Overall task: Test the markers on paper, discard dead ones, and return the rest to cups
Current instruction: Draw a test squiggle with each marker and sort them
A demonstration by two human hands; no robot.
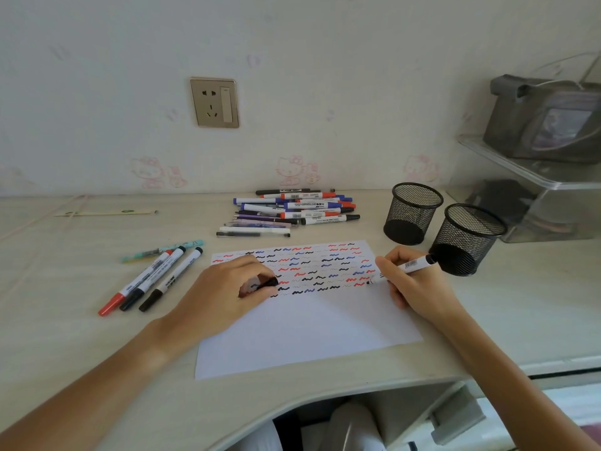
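Note:
A white sheet of paper (305,333) lies on the desk, its upper half covered with red, blue and black squiggles. My right hand (416,288) grips a white marker (410,265) with a black end, its tip touching the paper at the right side of the squiggles. My left hand (227,291) rests on the paper's left part and holds a black cap (268,283) in curled fingers. A pile of several markers (292,211) lies behind the paper. Two black mesh cups (411,213) (466,239) stand at the right, both looking empty.
Three markers and a teal pen (153,278) lie in a group left of the paper. A pale stick (107,212) lies at the far left. A clear shelf with a grey bag (546,122) stands at the right. The desk's curved front edge (292,408) is near me.

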